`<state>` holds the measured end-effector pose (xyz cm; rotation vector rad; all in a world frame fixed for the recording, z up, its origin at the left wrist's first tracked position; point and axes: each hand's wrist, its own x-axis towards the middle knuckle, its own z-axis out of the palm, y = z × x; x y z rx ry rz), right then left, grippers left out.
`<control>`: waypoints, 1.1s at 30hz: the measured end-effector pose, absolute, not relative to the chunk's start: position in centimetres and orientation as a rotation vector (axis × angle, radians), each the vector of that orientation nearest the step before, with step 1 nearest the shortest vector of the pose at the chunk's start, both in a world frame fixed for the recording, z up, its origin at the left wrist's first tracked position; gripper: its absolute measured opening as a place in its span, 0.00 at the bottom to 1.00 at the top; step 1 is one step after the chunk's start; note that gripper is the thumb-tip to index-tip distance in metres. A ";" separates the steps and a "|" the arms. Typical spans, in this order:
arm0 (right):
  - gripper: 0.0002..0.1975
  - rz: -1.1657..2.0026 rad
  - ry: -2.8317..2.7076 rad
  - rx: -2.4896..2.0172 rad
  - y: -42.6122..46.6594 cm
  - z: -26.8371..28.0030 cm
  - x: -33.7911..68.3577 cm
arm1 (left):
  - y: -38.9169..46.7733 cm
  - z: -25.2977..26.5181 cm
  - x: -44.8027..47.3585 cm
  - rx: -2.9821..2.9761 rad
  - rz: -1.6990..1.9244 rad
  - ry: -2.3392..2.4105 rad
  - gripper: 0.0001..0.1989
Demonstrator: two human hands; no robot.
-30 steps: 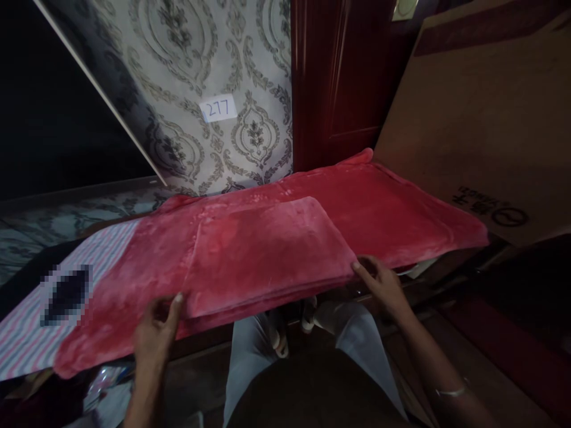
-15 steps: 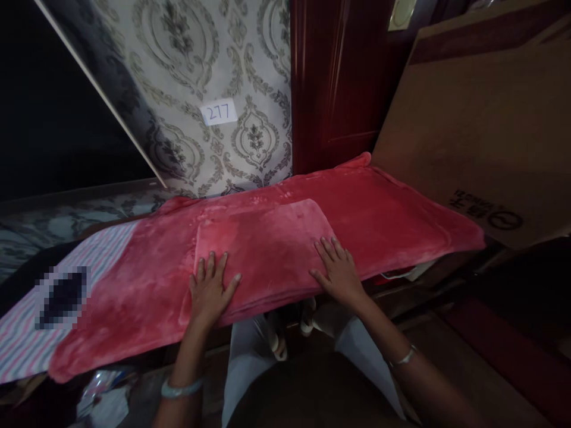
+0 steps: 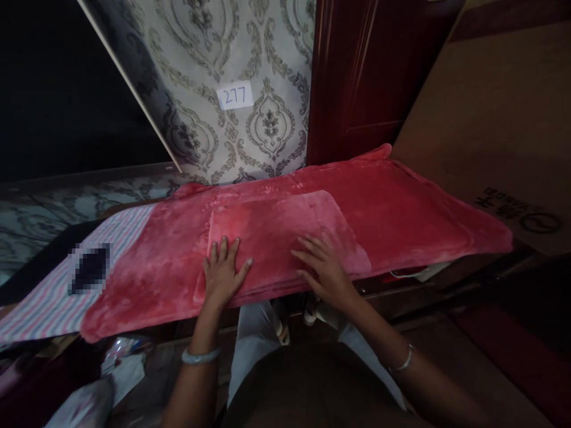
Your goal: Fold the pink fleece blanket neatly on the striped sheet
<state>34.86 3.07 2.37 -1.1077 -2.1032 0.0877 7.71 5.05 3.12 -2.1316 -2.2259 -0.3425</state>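
Observation:
A folded pink-red plush cloth (image 3: 272, 229) lies in the middle, its stacked layers showing along the near edge. Flat on its left side rests my left hand (image 3: 220, 276), fingers spread. My right hand (image 3: 328, 273) is over the right half of the cloth, fingers stretched out and slightly apart; whether the whole palm touches is hard to tell. Neither hand grips anything. Beneath the cloth a larger red plush blanket (image 3: 410, 208) covers a long, low surface.
Striped fabric (image 3: 120, 238) with a pixelated dark patch lies at the left end. Behind are patterned wallpaper with a paper label marked 277 (image 3: 235, 95) and a dark red door (image 3: 352, 77). A large cardboard box (image 3: 504, 119) leans at right. Plastic-wrapped items (image 3: 125, 356) sit lower left.
My right hand has moved left from the folded cloth's right edge onto its surface, baring the near right corner. My left hand stays on the left side. The view has shifted slightly.

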 end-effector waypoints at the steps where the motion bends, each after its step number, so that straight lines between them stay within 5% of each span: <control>1: 0.19 0.099 -2.141 -1.067 3.0 2.6 34.0 | 5.0 3.1 7.7 -2.124 -0.337 -2.217 0.35; 9: 0.05 0.283 -2.015 -0.869 3.5 2.4 30.5 | 4.9 3.2 7.8 -2.121 -0.335 -2.226 0.34; 17: 0.09 0.651 -2.063 -0.660 0.0 3.3 34.1 | 5.1 2.8 7.6 -2.119 -0.381 -2.191 0.35; 26: 0.16 0.281 -2.110 -0.862 2.2 3.3 32.0 | 5.0 3.2 7.9 -2.112 -0.366 -2.207 0.34; 33: 0.07 0.358 -2.008 -0.935 3.6 2.4 30.5 | 4.9 3.0 7.7 -2.115 -0.370 -2.207 0.34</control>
